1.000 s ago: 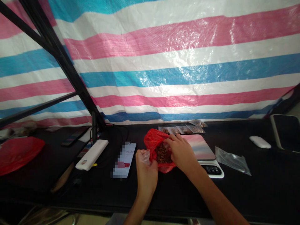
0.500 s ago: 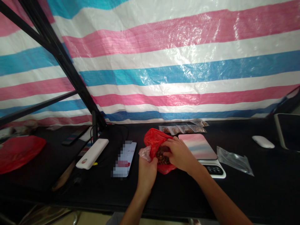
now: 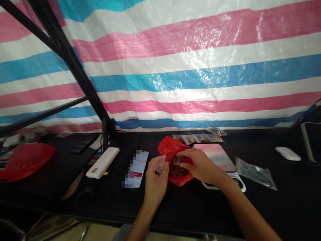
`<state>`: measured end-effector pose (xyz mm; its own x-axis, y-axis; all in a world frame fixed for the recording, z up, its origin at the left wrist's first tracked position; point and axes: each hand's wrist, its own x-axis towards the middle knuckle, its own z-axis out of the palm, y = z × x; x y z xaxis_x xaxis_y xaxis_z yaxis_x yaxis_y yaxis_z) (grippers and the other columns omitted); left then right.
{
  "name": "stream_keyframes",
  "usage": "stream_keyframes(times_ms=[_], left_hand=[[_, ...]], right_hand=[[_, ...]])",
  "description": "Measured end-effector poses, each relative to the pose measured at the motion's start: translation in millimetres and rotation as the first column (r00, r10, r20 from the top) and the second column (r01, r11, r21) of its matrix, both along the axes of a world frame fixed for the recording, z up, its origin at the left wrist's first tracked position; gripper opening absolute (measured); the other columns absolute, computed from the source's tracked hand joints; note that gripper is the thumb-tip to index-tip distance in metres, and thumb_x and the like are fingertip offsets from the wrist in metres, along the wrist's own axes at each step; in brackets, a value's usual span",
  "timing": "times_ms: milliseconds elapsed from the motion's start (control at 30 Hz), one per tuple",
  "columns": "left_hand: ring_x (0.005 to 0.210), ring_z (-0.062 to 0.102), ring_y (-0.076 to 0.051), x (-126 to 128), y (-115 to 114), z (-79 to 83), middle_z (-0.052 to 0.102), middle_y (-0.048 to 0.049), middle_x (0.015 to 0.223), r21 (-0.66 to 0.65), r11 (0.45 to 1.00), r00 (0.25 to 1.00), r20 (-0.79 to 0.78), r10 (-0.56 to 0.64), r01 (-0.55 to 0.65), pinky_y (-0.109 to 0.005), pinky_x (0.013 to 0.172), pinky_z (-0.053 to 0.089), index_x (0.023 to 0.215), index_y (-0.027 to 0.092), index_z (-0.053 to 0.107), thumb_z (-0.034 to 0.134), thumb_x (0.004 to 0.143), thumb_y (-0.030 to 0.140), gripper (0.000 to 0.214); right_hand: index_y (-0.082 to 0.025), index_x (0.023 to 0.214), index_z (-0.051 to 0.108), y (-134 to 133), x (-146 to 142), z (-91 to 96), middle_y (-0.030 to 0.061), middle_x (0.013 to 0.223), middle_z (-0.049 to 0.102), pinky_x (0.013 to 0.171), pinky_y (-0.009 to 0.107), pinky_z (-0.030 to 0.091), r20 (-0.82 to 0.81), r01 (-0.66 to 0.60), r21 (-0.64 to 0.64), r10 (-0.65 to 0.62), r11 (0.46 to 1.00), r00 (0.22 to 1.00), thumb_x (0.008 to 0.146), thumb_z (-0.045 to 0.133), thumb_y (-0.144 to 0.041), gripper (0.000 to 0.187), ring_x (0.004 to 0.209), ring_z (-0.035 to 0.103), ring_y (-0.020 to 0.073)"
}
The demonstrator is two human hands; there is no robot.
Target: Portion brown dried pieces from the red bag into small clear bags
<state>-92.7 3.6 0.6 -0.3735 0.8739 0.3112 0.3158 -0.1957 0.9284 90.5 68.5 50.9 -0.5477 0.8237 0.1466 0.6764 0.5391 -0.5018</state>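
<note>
A small clear bag (image 3: 160, 164) is being pinched at its edge by the left hand (image 3: 155, 180), just at 9 o'clock of the red bag (image 3: 172, 149) on the bench (image 3: 276, 207) — close, likely against spills. The fingers (image 3: 185, 164) of the right hand (image 3: 202, 166) are being pressed together over the brown bits (image 3: 177, 170) inside — whether any are gripped cannot be told. A scale (image 3: 218, 155) is sitting at 3 o'clock.

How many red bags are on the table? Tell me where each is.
2. An open red bag sits between the left hand and right hand; a second red bag lies far left on the table.
</note>
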Motion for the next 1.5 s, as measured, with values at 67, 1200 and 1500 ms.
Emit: stream_keyframes(times_ms=[67,1200,1500], left_hand=[[0.094,0.067,-0.022,-5.0,-0.1,-4.1,0.070,-0.0069,0.097,0.003,1.000,0.999,-0.041,-0.002,0.002,-0.037,0.089,0.054,0.099,0.020,0.069,0.064,0.089,0.033,0.017],[0.099,0.065,-0.028,-5.2,-5.4,0.9,0.071,-0.0064,0.102,-0.047,0.998,0.912,-0.410,0.019,-0.041,-0.044,0.088,0.051,0.113,0.024,0.065,0.064,0.089,0.024,0.025],[0.106,0.059,-0.027,-3.9,-7.6,-4.7,0.066,-0.0078,0.106,0.011,1.000,0.939,-0.344,-0.012,0.017,-0.045,0.097,0.050,0.115,0.021,0.061,0.058,0.082,0.009,0.036]], right_hand=[[-0.022,0.117,0.075,-2.2,1.1,2.5,0.0062,0.118,0.077,0.099,0.039,0.040,-0.009,-0.029,-0.006,0.029,1.000,1.000,0.092,0.063,-0.021,0.028,0.110,0.064,0.0253],[-0.032,0.135,0.066,-33.6,-41.6,15.5,0.0080,0.125,0.067,0.099,0.040,0.050,-0.071,-0.157,0.263,0.181,0.952,0.981,0.089,0.052,-0.002,0.056,0.117,0.061,0.0249],[-0.032,0.135,0.065,-36.5,-40.4,10.9,0.0054,0.125,0.066,0.101,0.035,0.051,-0.239,-0.161,0.059,0.171,0.985,0.956,0.095,0.053,-0.012,0.046,0.113,0.064,0.0203]])
